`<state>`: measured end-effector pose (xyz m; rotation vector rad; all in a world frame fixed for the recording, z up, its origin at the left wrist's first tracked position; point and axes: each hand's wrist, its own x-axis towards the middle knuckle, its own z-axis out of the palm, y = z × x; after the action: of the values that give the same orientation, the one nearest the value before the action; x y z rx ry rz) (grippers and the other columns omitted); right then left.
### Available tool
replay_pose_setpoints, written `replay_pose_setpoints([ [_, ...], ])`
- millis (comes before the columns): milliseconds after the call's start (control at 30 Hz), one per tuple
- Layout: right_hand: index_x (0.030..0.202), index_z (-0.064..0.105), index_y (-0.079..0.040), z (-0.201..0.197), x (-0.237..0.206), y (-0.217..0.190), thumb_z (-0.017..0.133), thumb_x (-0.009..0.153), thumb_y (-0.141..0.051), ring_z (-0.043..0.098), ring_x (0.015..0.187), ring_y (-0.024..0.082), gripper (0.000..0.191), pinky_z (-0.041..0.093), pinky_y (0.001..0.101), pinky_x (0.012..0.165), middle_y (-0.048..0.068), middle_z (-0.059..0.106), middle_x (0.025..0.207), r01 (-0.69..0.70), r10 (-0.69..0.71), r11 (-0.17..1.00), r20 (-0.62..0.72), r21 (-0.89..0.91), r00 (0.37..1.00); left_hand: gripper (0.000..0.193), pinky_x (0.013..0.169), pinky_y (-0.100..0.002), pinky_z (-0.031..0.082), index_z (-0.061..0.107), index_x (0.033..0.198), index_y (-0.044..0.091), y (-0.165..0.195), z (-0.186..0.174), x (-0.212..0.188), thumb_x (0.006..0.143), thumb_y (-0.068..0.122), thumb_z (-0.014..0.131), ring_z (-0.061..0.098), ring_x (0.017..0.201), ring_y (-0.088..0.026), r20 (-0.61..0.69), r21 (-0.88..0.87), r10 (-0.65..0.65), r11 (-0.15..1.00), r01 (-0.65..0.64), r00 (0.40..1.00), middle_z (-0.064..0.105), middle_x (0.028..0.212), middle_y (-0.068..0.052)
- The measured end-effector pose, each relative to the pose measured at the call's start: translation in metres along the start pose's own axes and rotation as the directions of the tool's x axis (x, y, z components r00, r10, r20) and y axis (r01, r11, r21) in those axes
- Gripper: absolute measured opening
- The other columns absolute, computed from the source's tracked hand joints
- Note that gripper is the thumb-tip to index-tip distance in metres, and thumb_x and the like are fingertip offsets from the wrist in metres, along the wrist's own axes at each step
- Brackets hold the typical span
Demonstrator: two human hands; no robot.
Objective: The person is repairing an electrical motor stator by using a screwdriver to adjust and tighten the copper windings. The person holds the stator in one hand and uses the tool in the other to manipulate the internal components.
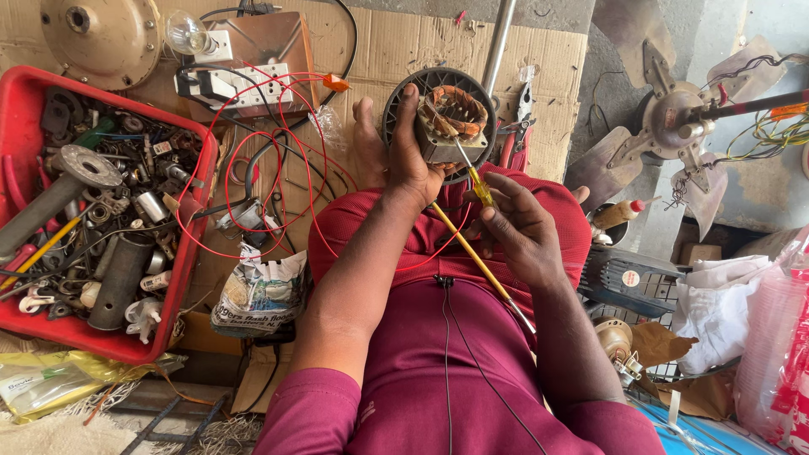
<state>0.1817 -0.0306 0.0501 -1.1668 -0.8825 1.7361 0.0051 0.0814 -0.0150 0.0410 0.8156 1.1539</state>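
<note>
Both hands grip: left (pixel 404 160) motor stator (pixel 451 118), right (pixel 518 227) yellow screwdriver (pixel 480 185) (crumpled packet (pixel 259 291) beside).

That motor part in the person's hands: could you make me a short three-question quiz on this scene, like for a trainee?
1. True or false: the left hand holds the motor part wound with copper wire.
2. What does the right hand hold? A) hammer B) screwdriver with a yellow handle C) pliers
3. Fill in: the red tray of metal parts lies on the person's ____ side.

Key: 1 true; 2 B; 3 left.
</note>
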Motion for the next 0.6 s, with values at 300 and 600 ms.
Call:
replay_pose_setpoints([
  [300,0.154,0.043,-0.003,-0.002,0.005,0.004,0.058,0.105,-0.009,0.072,0.083,0.013,0.051,0.054,0.0218,0.058,0.018,0.068,0.131,0.017,-0.017,1.000,0.002,0.015,1.000,0.101,0.101,-0.056,0.056,0.031,0.155,0.010,0.001,0.002,0.000,0.081,0.070,0.063,0.055,0.132,-0.034,-0.014,-0.004,0.009,1.000,-0.009,1.000,0.049,0.145,-0.017],
  [600,0.148,0.052,-0.002,-0.015,0.021,0.014,0.060,0.104,-0.006,0.068,0.081,0.015,0.045,0.049,0.0208,0.057,0.017,0.070,0.126,-0.013,0.004,0.977,0.043,0.215,0.999,0.097,0.100,-0.052,0.059,0.032,0.154,0.009,0.000,0.001,0.001,0.083,0.066,0.064,0.058,0.130,-0.032,-0.009,-0.017,0.023,1.000,-0.023,1.000,0.051,0.143,-0.018],
])
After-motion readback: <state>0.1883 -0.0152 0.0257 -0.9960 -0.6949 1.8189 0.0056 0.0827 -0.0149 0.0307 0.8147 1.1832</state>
